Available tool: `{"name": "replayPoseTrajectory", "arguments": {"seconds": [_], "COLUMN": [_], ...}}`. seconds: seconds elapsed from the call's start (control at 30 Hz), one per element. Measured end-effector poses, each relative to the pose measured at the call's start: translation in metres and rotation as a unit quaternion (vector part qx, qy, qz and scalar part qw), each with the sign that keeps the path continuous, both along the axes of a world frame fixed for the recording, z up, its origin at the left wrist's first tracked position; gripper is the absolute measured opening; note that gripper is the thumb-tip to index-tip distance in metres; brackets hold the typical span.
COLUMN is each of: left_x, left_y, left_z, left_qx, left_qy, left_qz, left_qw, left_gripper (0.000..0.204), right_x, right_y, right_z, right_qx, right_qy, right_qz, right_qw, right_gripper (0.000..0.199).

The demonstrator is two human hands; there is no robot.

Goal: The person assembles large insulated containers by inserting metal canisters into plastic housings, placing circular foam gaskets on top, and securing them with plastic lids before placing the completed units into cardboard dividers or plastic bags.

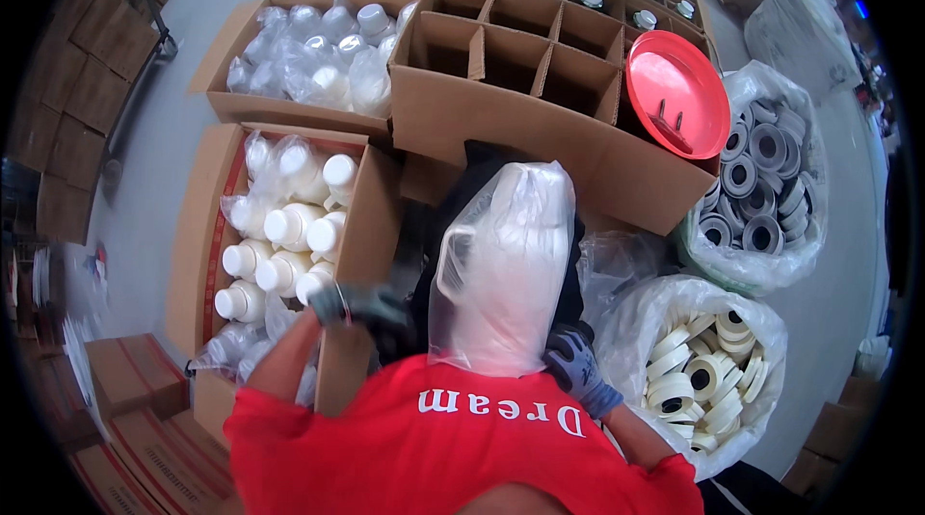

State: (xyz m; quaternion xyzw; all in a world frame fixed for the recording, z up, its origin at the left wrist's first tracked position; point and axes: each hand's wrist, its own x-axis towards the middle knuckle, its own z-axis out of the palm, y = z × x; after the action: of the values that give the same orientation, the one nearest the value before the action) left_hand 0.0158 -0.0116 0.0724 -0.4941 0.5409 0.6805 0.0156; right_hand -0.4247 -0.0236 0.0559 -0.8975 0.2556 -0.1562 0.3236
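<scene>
A clear plastic bag (501, 264) with a white bottle inside stands upright in front of my chest. My right hand (575, 368), in a grey-blue glove, grips the bag's lower right corner. My left hand (358, 305), in a dark glove and blurred, is by the edge of a cardboard box (356, 255) of white bottles (289, 226), just left of the bag. Whether the left hand holds anything I cannot tell.
A divided cardboard carton (501, 120) with several capped bottles in its far cells stands ahead. A red lid-like dish (676, 91) leans on its right end. Sacks of grey rings (761, 178) and cream rings (708, 370) sit at right. Another box of bagged bottles (318, 52) is behind.
</scene>
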Motion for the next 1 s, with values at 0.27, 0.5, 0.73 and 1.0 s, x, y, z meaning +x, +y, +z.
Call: {"name": "replayPoseTrajectory", "arguments": {"seconds": [0.27, 0.5, 0.73, 1.0], "left_x": [-0.046, -0.013, -0.054, 0.064], "left_y": [-0.099, 0.019, 0.057, 0.034], "left_z": [-0.05, -0.018, -0.037, -0.058], "left_qx": [-0.311, -0.219, -0.366, -0.101], "left_qy": [-0.167, 0.092, -0.021, 0.456], "left_qz": [-0.075, 0.421, 0.496, 0.754], "left_qw": [0.933, 0.876, 0.787, 0.461], "left_gripper": [0.046, 0.045, 0.043, 0.052], "right_x": [0.017, 0.1, 0.246, 0.419], "right_y": [0.011, -0.016, -0.149, -0.331], "right_z": [0.019, 0.052, 0.101, 0.133], "right_qx": [0.062, 0.336, 0.343, 0.128], "right_qy": [-0.071, -0.283, -0.308, -0.134], "right_qz": [-0.129, -0.236, -0.054, 0.193], "right_qw": [0.987, 0.867, 0.885, 0.964], "right_gripper": [0.021, 0.016, 0.015, 0.024]}}
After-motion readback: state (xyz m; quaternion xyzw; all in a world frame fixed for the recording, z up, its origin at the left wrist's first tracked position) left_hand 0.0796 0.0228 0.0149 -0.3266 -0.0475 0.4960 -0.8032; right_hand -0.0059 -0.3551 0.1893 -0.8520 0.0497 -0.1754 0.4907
